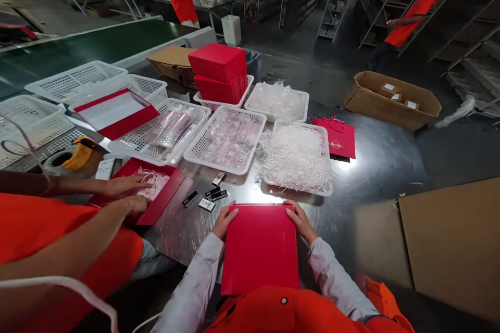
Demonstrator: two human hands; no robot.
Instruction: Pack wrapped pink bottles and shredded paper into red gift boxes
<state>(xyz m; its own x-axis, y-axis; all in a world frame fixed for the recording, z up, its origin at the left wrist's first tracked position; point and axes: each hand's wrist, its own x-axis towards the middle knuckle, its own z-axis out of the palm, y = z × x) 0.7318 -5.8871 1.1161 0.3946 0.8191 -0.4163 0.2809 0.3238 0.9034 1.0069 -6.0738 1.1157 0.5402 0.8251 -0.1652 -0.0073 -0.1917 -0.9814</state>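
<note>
A closed red gift box (260,250) lies in front of me at the table's near edge, its far end towards the baskets. My left hand (224,220) grips its far left corner, thumb on top and fingers down the side. On the far right corner, my right hand (301,222) holds it the same way. Beyond the box stands a white basket heaped with shredded paper filler (297,158). Several small black-and-white boxes (213,194) lie on the metal table to the left of my left hand.
At left, a co-worker's hands (133,197) reach into an open red box (167,192) with shredded paper. White baskets (224,166) of wrapped items, stacked red boxes (221,73) and a red paper bag (338,138) stand beyond. Cardboard (453,239) rises at right.
</note>
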